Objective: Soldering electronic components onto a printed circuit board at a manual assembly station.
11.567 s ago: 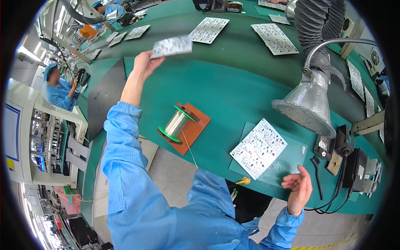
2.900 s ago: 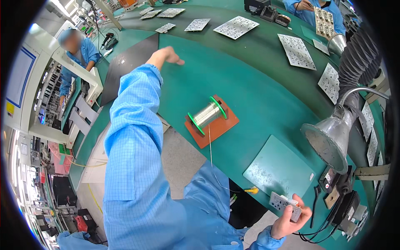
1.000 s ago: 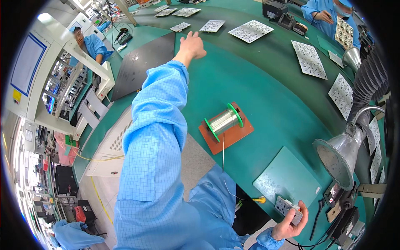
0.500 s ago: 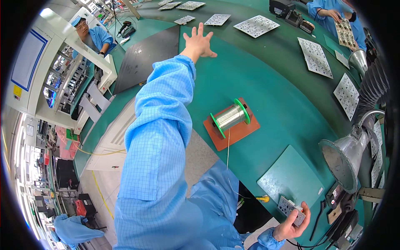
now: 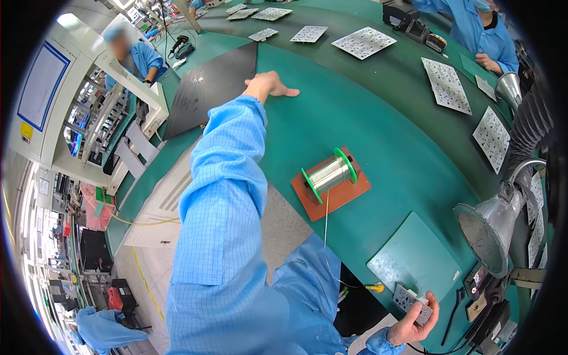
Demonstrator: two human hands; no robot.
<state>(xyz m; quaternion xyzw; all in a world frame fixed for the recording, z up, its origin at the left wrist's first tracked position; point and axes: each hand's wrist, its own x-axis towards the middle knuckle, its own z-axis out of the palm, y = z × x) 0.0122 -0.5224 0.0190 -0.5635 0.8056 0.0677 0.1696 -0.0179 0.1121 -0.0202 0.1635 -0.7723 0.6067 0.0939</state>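
My left hand (image 5: 273, 86) reaches far out over the green bench, beside the right edge of a black mat (image 5: 213, 83). Its thumb sticks out to the right, and the other fingers are foreshortened; nothing shows in it. At the lower right, my right hand (image 5: 417, 322) grips a small circuit board (image 5: 410, 300) by its right end, thumb on the near side. This board is held at the near edge of a pale green pad (image 5: 414, 254). Between the hands, a spool of solder wire (image 5: 329, 176) with green flanges stands on a reddish-brown base (image 5: 340, 198).
Solder wire runs from the spool to a yellow-handled tool (image 5: 374, 288). A metal fume funnel (image 5: 485, 236) and a black brush (image 5: 453, 316) are at right. Several circuit board panels (image 5: 447, 86) lie on the dark green belt. One person (image 5: 485, 35) sits across; another (image 5: 139, 56) is at left.
My left hand has drawn back slightly to the left and nearer, its spread fingers now bent down or foreshortened. The person across no longer holds up a board panel.
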